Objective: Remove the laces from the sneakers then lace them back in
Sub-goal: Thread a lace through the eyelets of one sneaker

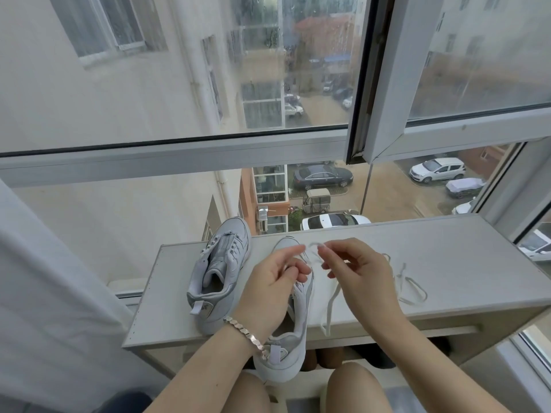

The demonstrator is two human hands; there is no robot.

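Note:
Two white sneakers lie on a grey shelf (447, 251). The left sneaker (219, 272) has bare eyelets and no lace. The right sneaker (290, 335) hangs partly over the shelf's front edge, its middle hidden under my hands. My left hand (275, 284) pinches a white lace (311, 248) above this shoe's eyelets. My right hand (357, 272) pinches the same lace's blurred end a little to the right. A lace strand (331, 305) trails down over the shelf's front edge. A loose lace (410, 286) lies on the shelf to the right.
The shelf stands against a large window (208, 156) with an opened sash (396, 70) above right. A white curtain (44, 293) hangs at the left. My bare knees (354, 386) sit below the shelf's front edge. A silver bracelet (247, 332) circles my left wrist.

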